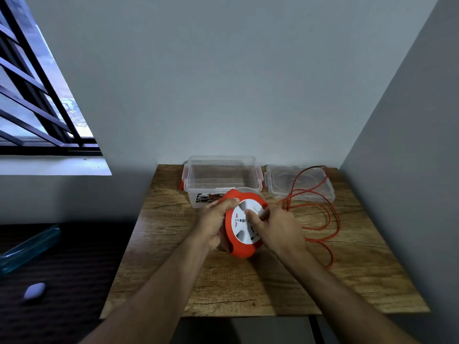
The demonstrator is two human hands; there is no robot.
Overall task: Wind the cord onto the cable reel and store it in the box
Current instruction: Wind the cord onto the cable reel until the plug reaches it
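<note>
A round cable reel (242,249), orange-red with a white socket face, stands tilted on its edge above the middle of the wooden table (223,289). My left hand (214,220) grips its left rim, thumb on the top edge. My right hand (278,227) rests on the white face, fingers pinched on the face's grip. The red cord (330,219) runs from the reel's right side and lies in loose loops on the table, partly over the lid. The clear plastic box (221,176) with red clips stands open behind the reel.
The clear lid (278,184) lies flat to the right of the box. Walls close in behind and on the right of the table. A barred window is at the left. A dark surface at lower left holds a teal object (29,247) and a pale oval thing (34,290).
</note>
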